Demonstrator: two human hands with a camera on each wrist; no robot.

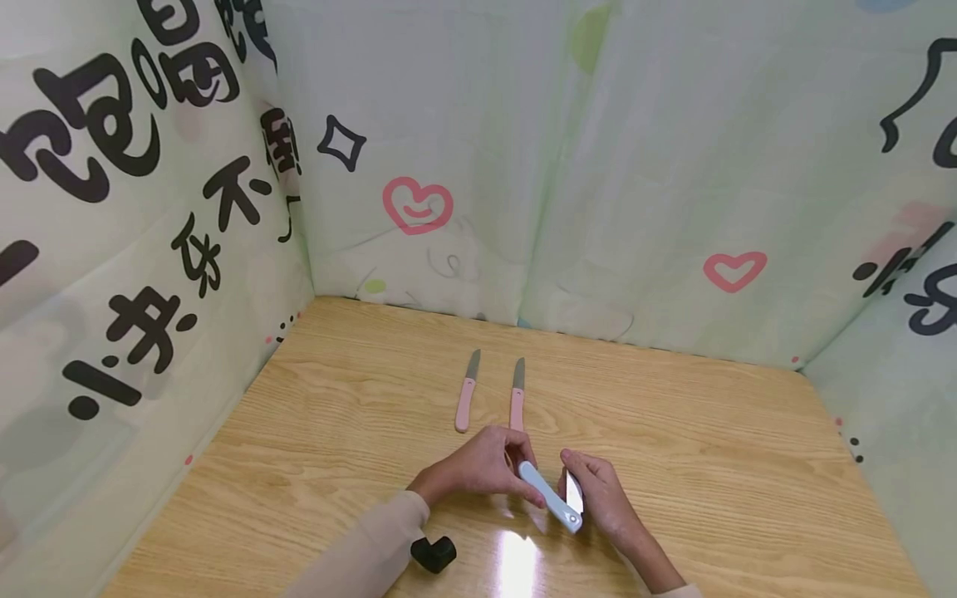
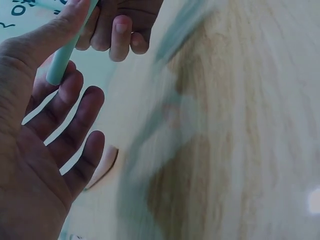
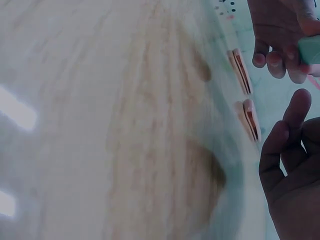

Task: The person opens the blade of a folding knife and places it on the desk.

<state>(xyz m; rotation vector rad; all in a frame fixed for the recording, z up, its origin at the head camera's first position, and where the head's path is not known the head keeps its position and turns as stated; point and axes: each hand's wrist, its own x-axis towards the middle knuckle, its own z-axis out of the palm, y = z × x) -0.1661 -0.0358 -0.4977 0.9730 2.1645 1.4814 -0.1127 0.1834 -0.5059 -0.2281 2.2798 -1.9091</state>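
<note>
A folding knife with a light blue handle (image 1: 549, 498) is held between both hands just over the front of the table, its shiny blade (image 1: 573, 492) partly folded out. My left hand (image 1: 486, 461) pinches the handle near its far end; the left wrist view shows thumb and forefinger on this handle (image 2: 62, 65), the other fingers spread loosely. With thumb and fingers, my right hand (image 1: 601, 494) holds the blade from the right side. Past the left hand lie two open folding knives with pink handles, a left one (image 1: 465, 403) and a right one (image 1: 517, 403).
The wooden table (image 1: 336, 399) meets a printed curtain (image 1: 463, 266) at its back edge, with more curtain on both sides. A small black piece (image 1: 434, 555) shows beside the left sleeve. Light glares off the tabletop near the front.
</note>
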